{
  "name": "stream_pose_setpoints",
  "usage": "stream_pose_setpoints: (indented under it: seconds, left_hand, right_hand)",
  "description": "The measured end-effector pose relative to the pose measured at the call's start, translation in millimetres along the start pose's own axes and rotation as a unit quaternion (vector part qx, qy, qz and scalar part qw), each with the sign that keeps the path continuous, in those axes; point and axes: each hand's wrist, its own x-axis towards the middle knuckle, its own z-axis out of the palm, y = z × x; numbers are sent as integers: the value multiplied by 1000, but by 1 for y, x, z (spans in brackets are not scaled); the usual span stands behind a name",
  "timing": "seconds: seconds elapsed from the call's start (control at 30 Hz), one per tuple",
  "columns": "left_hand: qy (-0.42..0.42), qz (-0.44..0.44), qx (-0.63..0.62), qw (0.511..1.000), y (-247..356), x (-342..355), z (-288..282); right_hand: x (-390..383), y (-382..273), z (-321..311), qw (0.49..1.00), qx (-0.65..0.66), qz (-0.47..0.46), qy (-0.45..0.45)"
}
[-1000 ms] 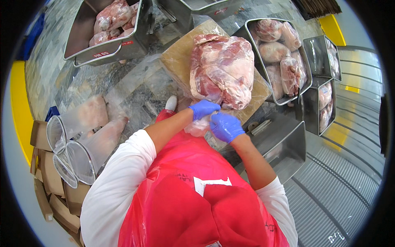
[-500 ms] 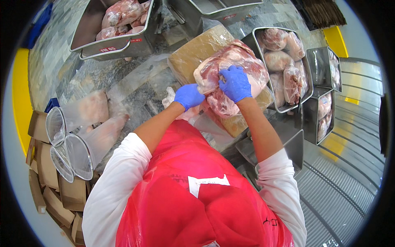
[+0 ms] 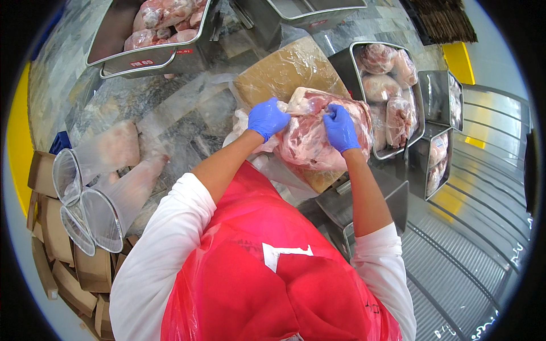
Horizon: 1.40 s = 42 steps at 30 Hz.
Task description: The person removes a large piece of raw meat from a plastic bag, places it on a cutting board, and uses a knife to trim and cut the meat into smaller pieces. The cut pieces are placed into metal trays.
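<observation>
Your left hand (image 3: 268, 120) has its fingers closed on the near-left edge of the meat (image 3: 310, 142), and your right hand (image 3: 341, 129) pinches the top of it with curled fingers; whether clear film lies under either pinch, you cannot tell from here. Fat and gloves look slick, so a pinch this shallow could slip, or a flap could tear if both hands pull apart. The meat rests on the block (image 3: 273, 71), over its right side, leaving the far-left edge bare and the near corner poking out. Sitting off-centre on wrapped, smooth-looking film, it could slide over that right side toward the bin (image 3: 343, 63) just beside it. The loose film (image 3: 239, 128) by your left wrist could snag or get trapped underneath.
</observation>
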Motion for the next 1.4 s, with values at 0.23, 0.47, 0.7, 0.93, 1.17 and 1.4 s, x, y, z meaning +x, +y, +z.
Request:
stream_pose_setpoints:
  seconds: [0.23, 0.47, 0.7, 0.93, 1.17, 1.4]
  left_hand:
    - [25, 20, -28, 999, 6, 5, -2]
    - [0, -20, -32, 999, 6, 27, 4]
    - [-40, -41, -66, 996, -19, 59, 22]
    - [-93, -6, -81, 992, -46, 85, 47]
    - [-95, 45, -15, 994, -58, 98, 64]
    - [-106, 88, -47, 989, -48, 96, 61]
  right_hand:
    - [10, -2, 3, 988, -151, 18, -35]
    - [31, 8, 1, 986, -112, 105, -68]
    - [26, 5, 0, 986, -78, 129, -76]
    - [12, -4, 3, 987, -4, 161, -21]
    - [-53, -4, 40, 991, -51, 44, 119]
    - [-121, 27, -28, 971, 74, 164, 156]
